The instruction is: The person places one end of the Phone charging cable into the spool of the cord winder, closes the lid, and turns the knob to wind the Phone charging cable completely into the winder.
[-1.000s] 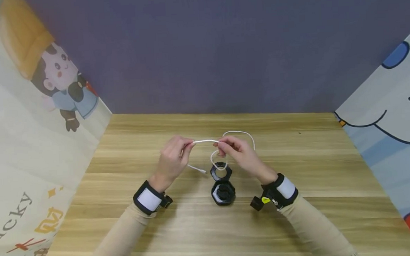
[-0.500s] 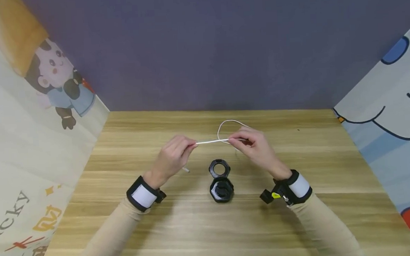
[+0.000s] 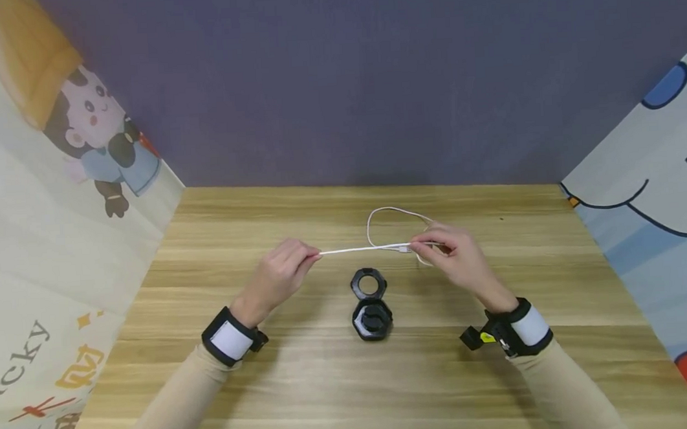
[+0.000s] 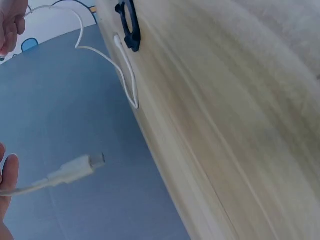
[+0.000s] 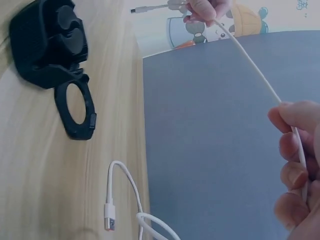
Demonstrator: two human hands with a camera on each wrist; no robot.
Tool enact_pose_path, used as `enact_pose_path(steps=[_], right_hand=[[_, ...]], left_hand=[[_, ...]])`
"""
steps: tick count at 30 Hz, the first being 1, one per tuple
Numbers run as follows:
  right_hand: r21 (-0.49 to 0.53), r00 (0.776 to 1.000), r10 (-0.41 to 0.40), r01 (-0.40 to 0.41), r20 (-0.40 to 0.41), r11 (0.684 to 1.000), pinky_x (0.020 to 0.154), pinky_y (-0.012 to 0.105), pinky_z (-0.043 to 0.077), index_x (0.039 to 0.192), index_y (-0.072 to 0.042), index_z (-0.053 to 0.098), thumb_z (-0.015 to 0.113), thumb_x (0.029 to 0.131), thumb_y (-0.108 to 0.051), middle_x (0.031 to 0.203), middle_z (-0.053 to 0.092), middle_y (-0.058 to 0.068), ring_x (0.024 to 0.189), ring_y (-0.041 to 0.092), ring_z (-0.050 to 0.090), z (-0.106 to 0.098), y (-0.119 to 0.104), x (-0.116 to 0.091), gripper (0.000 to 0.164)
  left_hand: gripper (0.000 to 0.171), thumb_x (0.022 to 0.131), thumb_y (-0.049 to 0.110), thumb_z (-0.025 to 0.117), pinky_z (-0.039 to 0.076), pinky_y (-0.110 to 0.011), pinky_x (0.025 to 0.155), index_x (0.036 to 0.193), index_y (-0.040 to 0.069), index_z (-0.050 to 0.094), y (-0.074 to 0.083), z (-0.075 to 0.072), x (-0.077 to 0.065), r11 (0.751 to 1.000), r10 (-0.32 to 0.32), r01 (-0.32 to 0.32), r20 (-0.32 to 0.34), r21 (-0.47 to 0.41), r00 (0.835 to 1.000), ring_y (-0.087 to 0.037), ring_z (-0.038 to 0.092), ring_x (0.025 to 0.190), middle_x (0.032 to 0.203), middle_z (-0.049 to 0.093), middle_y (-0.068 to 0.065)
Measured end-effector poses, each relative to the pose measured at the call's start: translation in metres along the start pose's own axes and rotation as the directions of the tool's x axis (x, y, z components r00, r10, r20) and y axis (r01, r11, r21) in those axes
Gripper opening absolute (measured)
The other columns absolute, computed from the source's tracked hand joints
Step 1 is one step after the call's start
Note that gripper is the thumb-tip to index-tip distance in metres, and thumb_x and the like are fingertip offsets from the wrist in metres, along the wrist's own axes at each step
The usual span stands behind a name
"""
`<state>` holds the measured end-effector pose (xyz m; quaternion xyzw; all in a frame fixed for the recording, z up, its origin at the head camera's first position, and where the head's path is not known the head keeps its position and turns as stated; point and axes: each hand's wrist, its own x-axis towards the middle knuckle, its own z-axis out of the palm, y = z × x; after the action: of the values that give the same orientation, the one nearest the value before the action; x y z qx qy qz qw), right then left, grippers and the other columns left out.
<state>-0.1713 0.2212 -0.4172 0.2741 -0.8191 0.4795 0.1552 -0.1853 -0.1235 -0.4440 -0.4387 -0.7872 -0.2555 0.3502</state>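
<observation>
A white USB cable (image 3: 359,248) is stretched straight between both hands above the table. My left hand (image 3: 282,273) pinches it near one end. That end's small metal-tipped plug (image 4: 76,169) sticks out free beside the fingers in the left wrist view. On the other side my right hand (image 3: 459,260) pinches the cable between thumb and forefinger, the remaining fingers curled along it. The slack loops behind, and its USB-A plug (image 5: 110,216) lies on the wood. In front of the hands stands a black hexagonal case (image 3: 374,329), its ring-shaped lid (image 3: 355,284) flipped back.
The wooden table (image 3: 353,395) ends at a dark blue-grey panel (image 3: 337,85) at the back. Cartoon-printed walls flank it, the left wall (image 3: 25,257) and the right wall (image 3: 658,217).
My hands have moved apart, the right one sliding farther right along the cable, so the stretch between them is longer and straighter. The loop has left the lid; the case stays put.
</observation>
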Motion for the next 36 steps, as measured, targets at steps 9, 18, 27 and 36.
enact_pose_path(steps=[9, 18, 27, 36], right_hand=[[0.004, 1.0, -0.015, 0.015, -0.003, 1.0, 0.053, 0.023, 0.03, 0.1, -0.007, 0.08, 0.075, 0.086, 0.012, 0.089, 0.07, -0.001, 0.064, 0.006, 0.041, -0.01, 0.006, -0.012, 0.025], [-0.042, 0.999, 0.001, -0.002, -0.035, 0.999, 0.055, 0.019, 0.031, 0.094, 0.002, 0.077, 0.073, 0.083, 0.019, 0.085, 0.069, 0.009, 0.068, 0.005, 0.043, -0.016, -0.009, -0.012, 0.021], [-0.026, 0.998, -0.008, 0.007, -0.064, 1.0, 0.054, 0.023, 0.032, 0.092, 0.008, 0.075, 0.072, 0.081, 0.021, 0.083, 0.067, 0.01, 0.069, 0.004, 0.044, -0.02, -0.02, -0.01, 0.017], [-0.058, 0.999, -0.019, 0.016, -0.044, 0.998, 0.053, 0.023, 0.029, 0.094, 0.006, 0.076, 0.073, 0.081, 0.021, 0.081, 0.067, 0.008, 0.066, 0.004, 0.04, -0.033, -0.013, -0.013, 0.019]], left_hand=[[0.01, 0.097, 0.007, 0.07, 0.062, -0.031, 0.071, 0.098, -0.003, 0.069, 0.001, 0.001, -0.003, 1.0, 0.001, -0.001, -0.005, -0.018, 1.0, -0.023, 0.069, 0.077, 0.087, 0.071, -0.011], [0.01, 0.097, 0.008, 0.07, 0.062, -0.031, 0.071, 0.097, -0.002, 0.07, 0.001, 0.0, -0.005, 0.999, -0.019, 0.018, -0.005, -0.029, 1.0, -0.023, 0.069, 0.077, 0.086, 0.071, -0.011], [0.008, 0.092, 0.002, 0.073, 0.062, -0.031, 0.069, 0.096, -0.003, 0.069, 0.0, -0.002, -0.008, 0.999, -0.03, 0.03, -0.022, -0.027, 0.999, -0.023, 0.068, 0.075, 0.086, 0.071, -0.011], [0.009, 0.093, 0.007, 0.072, 0.062, -0.03, 0.068, 0.097, -0.002, 0.069, -0.002, -0.004, -0.007, 0.999, 0.027, -0.027, -0.009, 0.027, 1.0, -0.023, 0.068, 0.075, 0.086, 0.07, -0.01]])
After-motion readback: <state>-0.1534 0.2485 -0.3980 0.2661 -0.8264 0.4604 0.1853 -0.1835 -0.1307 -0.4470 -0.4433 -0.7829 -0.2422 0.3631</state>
